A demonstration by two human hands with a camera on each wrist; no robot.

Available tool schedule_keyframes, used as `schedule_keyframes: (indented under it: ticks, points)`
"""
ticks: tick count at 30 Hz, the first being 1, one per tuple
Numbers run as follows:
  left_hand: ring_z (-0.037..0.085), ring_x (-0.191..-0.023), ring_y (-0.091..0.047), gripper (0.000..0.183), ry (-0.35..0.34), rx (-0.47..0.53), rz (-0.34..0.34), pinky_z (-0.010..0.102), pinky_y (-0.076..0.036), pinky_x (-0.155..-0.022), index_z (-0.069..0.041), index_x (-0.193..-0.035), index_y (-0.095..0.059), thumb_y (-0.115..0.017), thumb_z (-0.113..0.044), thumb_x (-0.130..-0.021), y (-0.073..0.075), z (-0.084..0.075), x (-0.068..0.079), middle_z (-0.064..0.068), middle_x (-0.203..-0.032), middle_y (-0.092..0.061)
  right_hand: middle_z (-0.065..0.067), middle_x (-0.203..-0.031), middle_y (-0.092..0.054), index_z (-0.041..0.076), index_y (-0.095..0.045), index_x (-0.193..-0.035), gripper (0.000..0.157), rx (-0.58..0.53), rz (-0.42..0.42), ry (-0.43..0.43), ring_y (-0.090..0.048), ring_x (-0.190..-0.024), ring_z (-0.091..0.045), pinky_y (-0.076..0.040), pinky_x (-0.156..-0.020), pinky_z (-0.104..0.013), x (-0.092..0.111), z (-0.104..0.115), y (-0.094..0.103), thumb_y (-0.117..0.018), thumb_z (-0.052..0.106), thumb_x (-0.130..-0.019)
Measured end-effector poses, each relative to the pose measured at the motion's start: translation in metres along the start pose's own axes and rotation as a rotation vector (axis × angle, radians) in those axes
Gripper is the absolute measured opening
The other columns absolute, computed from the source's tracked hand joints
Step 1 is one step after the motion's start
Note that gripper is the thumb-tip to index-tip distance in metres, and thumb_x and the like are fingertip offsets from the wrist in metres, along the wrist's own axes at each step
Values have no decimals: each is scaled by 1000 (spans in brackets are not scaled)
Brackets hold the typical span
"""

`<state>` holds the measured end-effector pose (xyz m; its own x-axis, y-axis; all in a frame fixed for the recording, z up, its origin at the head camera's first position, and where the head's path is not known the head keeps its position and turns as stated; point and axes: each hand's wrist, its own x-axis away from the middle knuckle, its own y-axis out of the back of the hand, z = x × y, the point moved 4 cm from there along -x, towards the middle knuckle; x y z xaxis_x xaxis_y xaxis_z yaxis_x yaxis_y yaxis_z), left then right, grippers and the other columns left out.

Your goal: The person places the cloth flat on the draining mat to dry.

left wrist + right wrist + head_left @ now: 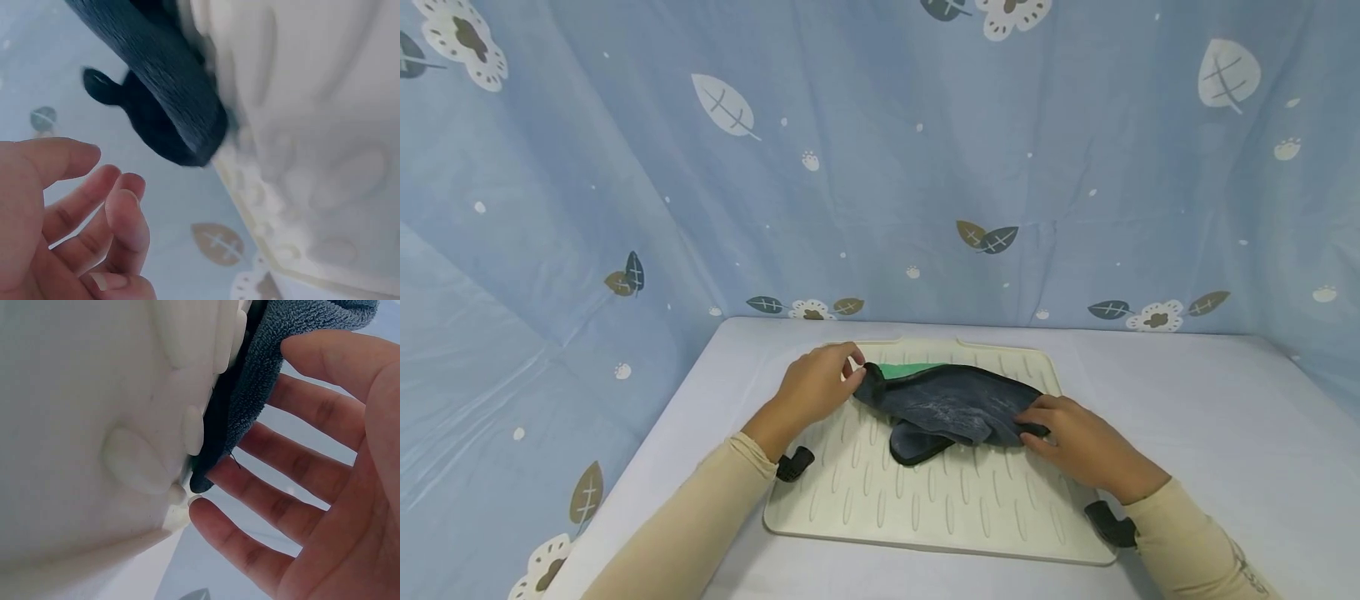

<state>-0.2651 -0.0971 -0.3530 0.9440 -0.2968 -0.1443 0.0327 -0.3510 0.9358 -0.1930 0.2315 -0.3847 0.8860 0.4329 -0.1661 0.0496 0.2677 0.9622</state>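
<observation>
A dark grey cloth (958, 404) with a black edge lies rumpled across a cream ribbed mat (880, 517). A rounded corner of it pokes out at the front, and a strip of green (906, 369) shows behind its back edge. My left hand (820, 379) is at the cloth's left end; in the left wrist view its loosely bent fingers (128, 212) are apart from the cloth (169, 81), with nothing between them. At the right end, my right hand (1063, 437) touches the cloth. Its fingers (294, 469) are fairly straight along the cloth's edge, and the thumb rests against the fabric.
The mat lies on a white-covered table (1187, 400). Blue patterned curtain fabric (880, 167) hangs behind and along the sides. Beneath each wrist shows a black strap piece, one by the left sleeve (692, 517) and one by the right sleeve (1187, 542).
</observation>
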Motion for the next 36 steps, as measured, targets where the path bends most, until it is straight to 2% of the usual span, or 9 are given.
schedule_keyframes:
  ticks: [6, 15, 26, 31, 36]
  points:
    - [8, -61, -51, 8, -66, -6, -30, 28, -42, -54, -23, -97, -67, -66, -31, -97, 1, -19, 19, -10, -83, -63, -10, -115, -66, 9, -74, -115, 26, -6, 9, -13, -65, -105, -29, -56, -82, -44, 0, 1, 1, -73, 21, -92]
    - [2, -69, -56, 9, -158, -42, -14, 25, -46, -60, -24, -92, -71, -70, -33, -94, -9, -38, 37, -12, -81, -64, -9, -113, -67, 8, -75, -113, 26, 4, -3, 3, -66, -102, -27, -56, -80, -42, -1, 1, 1, -74, 21, -91]
    - [2, -63, -53, 18, -202, -57, 72, 24, -43, -55, -21, -92, -76, -70, -38, -93, -24, -46, 41, -12, -74, -63, -10, -113, -67, 8, -75, -113, 25, 3, -6, 15, -66, -102, -27, -56, -80, -41, 0, 1, 0, -73, 20, -91]
    - [1, -62, -55, 21, -195, -59, 107, 24, -44, -55, -20, -92, -76, -70, -40, -93, -29, -47, 41, -11, -75, -67, -9, -113, -67, 9, -75, -113, 25, 3, -3, 16, -66, -102, -27, -56, -80, -41, 0, 1, 1, -74, 20, -91]
    - [3, -61, -55, 24, -187, -79, 109, 26, -45, -55, -20, -91, -77, -71, -43, -91, -34, -48, 41, -9, -76, -71, -9, -113, -67, 8, -75, -112, 25, 8, -4, 33, -66, -101, -26, -57, -79, -41, 0, 2, 1, -74, 19, -90]
